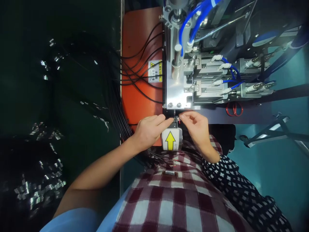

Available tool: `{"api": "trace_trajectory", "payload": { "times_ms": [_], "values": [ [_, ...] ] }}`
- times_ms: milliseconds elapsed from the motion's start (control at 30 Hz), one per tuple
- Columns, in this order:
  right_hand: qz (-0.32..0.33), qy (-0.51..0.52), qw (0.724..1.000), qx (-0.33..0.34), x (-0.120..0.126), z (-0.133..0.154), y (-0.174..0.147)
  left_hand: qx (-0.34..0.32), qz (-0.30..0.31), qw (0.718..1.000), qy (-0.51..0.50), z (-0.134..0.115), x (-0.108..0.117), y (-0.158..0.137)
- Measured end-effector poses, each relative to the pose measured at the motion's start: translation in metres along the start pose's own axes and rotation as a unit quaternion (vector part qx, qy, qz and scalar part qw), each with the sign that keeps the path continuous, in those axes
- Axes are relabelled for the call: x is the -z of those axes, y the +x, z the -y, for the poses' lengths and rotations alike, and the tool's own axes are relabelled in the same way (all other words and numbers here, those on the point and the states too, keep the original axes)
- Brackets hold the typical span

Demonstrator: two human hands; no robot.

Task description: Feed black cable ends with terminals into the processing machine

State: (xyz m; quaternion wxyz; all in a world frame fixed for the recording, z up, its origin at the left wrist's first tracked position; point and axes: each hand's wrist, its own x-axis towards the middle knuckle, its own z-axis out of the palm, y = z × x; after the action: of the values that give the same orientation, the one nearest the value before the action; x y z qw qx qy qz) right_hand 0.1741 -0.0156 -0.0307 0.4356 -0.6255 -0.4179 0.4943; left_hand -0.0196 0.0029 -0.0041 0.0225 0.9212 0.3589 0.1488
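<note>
At the front of the machine, my left hand [151,130] is closed, its fingertips pointing right at a small metal fixture [176,118]. A black cable [133,124] runs in under this hand from the left. My right hand [197,127] faces it from the other side, thumb and forefinger pinched at a thin red wire end [179,121]. The fingertips of both hands nearly meet at the fixture, and they partly hide what lies between them. Just below sits a white cover with a yellow arrow [170,140].
Black cables [116,106] hang in a bundle left of the orange panel [141,106], and several cross it. Pneumatic cylinders with blue hoses [193,22] fill the upper right. Red-handled scissors [234,109] lie right of my hands. Shiny-ended cables [38,190] lie at far left.
</note>
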Motion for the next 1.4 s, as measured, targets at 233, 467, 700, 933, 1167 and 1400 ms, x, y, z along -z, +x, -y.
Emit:
{"api": "trace_trajectory", "payload": {
  "times_ms": [233, 467, 700, 933, 1167, 1400],
  "values": [
    [-0.074, -0.150, 0.970, 0.177, -0.001, -0.008, -0.007, 0.010, 0.014, 1.000, -0.008, 0.001, -0.001, -0.001],
    [-0.019, -0.088, 0.994, 0.068, -0.001, -0.007, -0.005, 0.008, 0.010, 1.000, -0.014, 0.000, 0.001, 0.000],
    [-0.044, -0.139, 0.978, 0.151, -0.002, 0.000, -0.008, 0.006, 0.010, 1.000, -0.017, 0.000, 0.001, 0.000],
    [0.041, 0.043, 0.995, -0.083, 0.002, 0.000, 0.000, 0.018, 0.032, 0.999, -0.018, 0.000, 0.002, 0.002],
    [-0.049, -0.079, 0.995, 0.043, 0.005, -0.001, -0.018, 0.015, 0.030, 0.999, -0.014, 0.000, 0.003, 0.002],
    [-0.035, -0.210, 0.964, 0.157, 0.005, 0.006, -0.025, 0.023, 0.042, 0.998, -0.031, 0.001, 0.003, 0.001]
  ]
}}
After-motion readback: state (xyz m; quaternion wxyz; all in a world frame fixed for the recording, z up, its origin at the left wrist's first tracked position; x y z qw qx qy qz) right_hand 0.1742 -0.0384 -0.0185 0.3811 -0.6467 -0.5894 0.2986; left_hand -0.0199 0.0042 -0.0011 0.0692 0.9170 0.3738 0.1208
